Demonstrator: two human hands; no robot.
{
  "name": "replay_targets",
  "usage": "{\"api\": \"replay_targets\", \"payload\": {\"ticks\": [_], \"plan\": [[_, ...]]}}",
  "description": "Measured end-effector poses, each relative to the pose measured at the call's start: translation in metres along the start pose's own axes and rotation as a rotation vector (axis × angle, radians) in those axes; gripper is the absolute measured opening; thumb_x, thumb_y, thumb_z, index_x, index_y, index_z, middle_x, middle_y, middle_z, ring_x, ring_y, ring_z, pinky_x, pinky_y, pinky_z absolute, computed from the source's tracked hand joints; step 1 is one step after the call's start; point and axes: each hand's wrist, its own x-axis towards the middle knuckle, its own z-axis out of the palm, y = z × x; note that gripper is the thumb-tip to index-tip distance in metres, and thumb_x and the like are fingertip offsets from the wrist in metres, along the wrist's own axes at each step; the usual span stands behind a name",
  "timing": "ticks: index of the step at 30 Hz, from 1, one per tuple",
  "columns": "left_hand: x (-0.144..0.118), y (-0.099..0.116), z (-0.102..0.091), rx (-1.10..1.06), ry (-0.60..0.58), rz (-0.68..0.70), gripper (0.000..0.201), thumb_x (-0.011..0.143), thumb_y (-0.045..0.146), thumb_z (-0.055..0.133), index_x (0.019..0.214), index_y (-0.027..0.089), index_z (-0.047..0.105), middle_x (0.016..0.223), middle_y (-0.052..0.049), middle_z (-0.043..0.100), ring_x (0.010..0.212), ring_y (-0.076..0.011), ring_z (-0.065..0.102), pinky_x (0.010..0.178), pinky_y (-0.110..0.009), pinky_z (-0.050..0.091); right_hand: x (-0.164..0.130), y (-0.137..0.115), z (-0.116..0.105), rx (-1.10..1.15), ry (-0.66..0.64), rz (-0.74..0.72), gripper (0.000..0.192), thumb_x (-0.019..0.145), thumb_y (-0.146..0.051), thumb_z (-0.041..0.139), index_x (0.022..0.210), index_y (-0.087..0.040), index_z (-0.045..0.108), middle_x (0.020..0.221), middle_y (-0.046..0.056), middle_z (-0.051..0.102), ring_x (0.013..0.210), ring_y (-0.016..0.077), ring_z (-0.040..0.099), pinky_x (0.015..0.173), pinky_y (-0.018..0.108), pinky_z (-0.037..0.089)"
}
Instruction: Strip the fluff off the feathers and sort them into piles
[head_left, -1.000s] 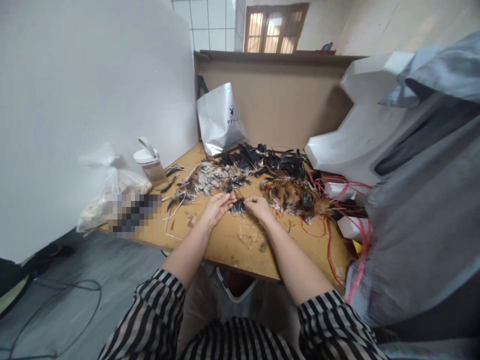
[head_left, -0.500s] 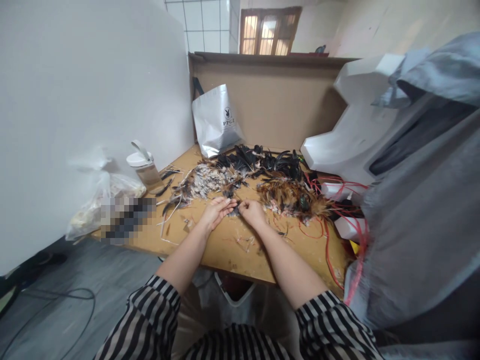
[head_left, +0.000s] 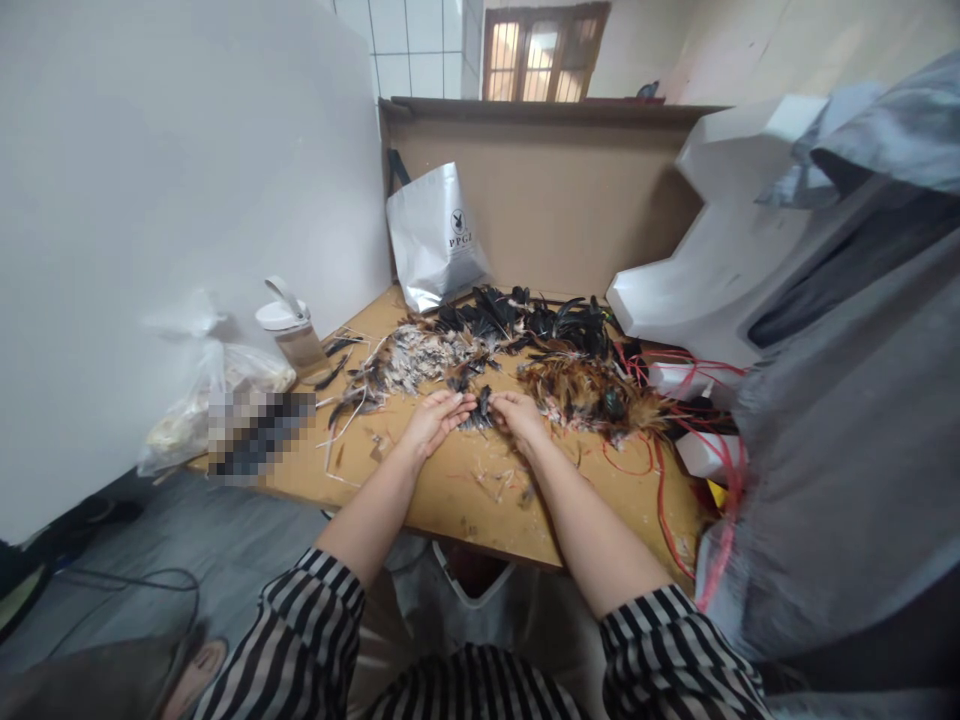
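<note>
Feather piles sprawl across the far middle of the surface. Paper bag stands behind them, jar and plastic bag sit far left, wires tangle on the right.

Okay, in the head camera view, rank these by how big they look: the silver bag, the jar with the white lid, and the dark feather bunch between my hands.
1. silver bag
2. jar with the white lid
3. dark feather bunch, held by left hand and right hand
</note>
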Motion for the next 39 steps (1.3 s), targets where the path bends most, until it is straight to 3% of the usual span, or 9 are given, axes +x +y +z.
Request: {"api": "replay_targets", "payload": {"ticks": [8,11,16,23,31,39], "plan": [[0.0,0.0,0.0,0.021,-0.021,-0.018,0.015,0.064,0.018,0.065,0.073,0.01,0.055,0.087,-0.009,0.065,0.075,-0.0134,0.062,0.065,-0.021,0.046,-0.002,-0.005,0.002,0.169,-0.024,-0.004,0.028,0.053,-0.035,0.064,0.069,-0.014,0.055,0.056,-0.002,0.055,0.037,0.0022,0.035,0.034,0.015,0.021],[-0.001,0.0,0.0,0.03,-0.034,-0.035,0.014,0.064,0.017,0.065,0.073,0.01,0.055,0.086,-0.009,0.065,0.072,-0.0128,0.062,0.061,-0.019,0.046,-0.004,-0.005,0.005,0.204,-0.016,-0.038,0.03,0.054,-0.037,0.064,0.073,-0.015,0.056,0.052,-0.004,0.051,0.038,0.0027,0.035,0.035,0.015,0.023],[-0.002,0.0,0.002,0.037,-0.066,-0.065,0.014,0.065,0.016,0.064,0.074,0.01,0.056,0.083,-0.01,0.066,0.069,-0.0128,0.062,0.058,-0.018,0.046,-0.008,-0.005,0.013,0.207,-0.016,-0.093,0.028,0.057,-0.038,0.063,0.073,-0.016,0.056,0.042,-0.007,0.043,0.036,0.0033,0.032,0.036,0.016,0.021],[0.0,-0.001,0.0,-0.004,-0.085,-0.078,0.012,0.066,0.013,0.063,0.076,0.008,0.058,0.071,-0.007,0.065,0.061,-0.0083,0.06,0.055,-0.015,0.045,-0.016,-0.007,0.022,0.147,-0.014,-0.127,0.026,0.057,-0.037,0.064,0.07,-0.016,0.056,0.043,-0.007,0.046,0.037,0.0039,0.033,0.037,0.017,0.022],[0.005,-0.006,-0.002,-0.001,-0.057,0.008,0.012,0.063,0.014,0.065,0.072,0.009,0.059,0.063,-0.002,0.062,0.056,-0.0055,0.057,0.056,-0.014,0.045,-0.019,-0.006,0.024,0.134,-0.111,-0.073,0.029,0.057,-0.041,0.064,0.061,-0.017,0.049,0.04,-0.008,0.043,0.034,0.004,0.03,0.035,0.018,0.019],[0.002,-0.003,0.0,0.06,-0.024,-0.016,0.016,0.064,0.018,0.065,0.074,0.009,0.058,0.068,-0.006,0.065,0.06,-0.0089,0.06,0.054,-0.016,0.045,-0.018,-0.01,0.021,0.133,-0.019,-0.106,0.027,0.054,-0.037,0.066,0.063,-0.016,0.052,0.042,-0.007,0.045,0.037,0.0043,0.034,0.037,0.018,0.021]]}}
